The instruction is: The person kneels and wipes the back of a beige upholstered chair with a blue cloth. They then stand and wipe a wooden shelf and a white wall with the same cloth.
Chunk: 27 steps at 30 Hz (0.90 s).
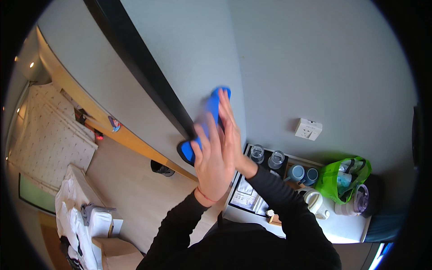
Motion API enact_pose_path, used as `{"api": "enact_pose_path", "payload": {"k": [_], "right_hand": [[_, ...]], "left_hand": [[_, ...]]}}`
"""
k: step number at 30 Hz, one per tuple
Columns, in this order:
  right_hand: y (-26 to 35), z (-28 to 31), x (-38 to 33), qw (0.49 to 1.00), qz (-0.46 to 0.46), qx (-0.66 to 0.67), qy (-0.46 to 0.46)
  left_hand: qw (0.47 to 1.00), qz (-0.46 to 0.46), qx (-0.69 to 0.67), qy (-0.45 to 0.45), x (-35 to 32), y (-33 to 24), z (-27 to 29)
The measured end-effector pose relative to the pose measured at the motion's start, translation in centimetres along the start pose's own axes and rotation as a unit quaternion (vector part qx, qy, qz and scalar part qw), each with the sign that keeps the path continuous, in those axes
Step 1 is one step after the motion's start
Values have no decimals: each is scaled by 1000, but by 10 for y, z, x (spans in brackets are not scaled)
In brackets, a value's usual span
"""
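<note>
A flat blue pad with a black edge runs slantwise up between my two hands, in front of the pale wall panel. My left hand, with a thin red band at its wrist, lies across the lower part of the pad, its fingers long and partly smeared by motion. Behind and to the right, my right hand presses along the pad's other side, fingers straight and close together. The hands overlap at the palms, so the pad's middle is hidden. Its exact kind does not show.
A dark vertical strip crosses the panel close to my left fingers. Right of my forearms, a counter holds glass cups, blue mugs, a white kettle and a green bag. A socket projects from the wall.
</note>
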State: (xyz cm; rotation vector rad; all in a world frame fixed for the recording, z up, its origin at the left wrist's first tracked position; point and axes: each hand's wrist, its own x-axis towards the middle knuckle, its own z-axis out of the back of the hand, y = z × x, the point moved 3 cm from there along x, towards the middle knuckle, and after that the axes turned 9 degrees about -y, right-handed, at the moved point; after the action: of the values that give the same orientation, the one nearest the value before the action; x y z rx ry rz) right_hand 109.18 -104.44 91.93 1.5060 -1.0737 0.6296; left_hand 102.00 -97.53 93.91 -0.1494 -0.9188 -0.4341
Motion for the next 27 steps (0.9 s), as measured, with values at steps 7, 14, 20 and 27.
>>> {"api": "enact_pose_path", "payload": {"k": [7,14,20,27], "right_hand": [[3,-25,101,988,139,-32,-50],[-57,12,101,987,124,-80,-71],[-117,47,-19,992,-31,-96,-75],[-111,72,-173,935,-312,-146,-82]], "left_hand": [[992,52,45,-105,95,-13,16],[993,54,43,-94,90,-21,-47],[990,39,112,70,-1,-27,-126],[959,0,30,283,-111,-33,-154]]}}
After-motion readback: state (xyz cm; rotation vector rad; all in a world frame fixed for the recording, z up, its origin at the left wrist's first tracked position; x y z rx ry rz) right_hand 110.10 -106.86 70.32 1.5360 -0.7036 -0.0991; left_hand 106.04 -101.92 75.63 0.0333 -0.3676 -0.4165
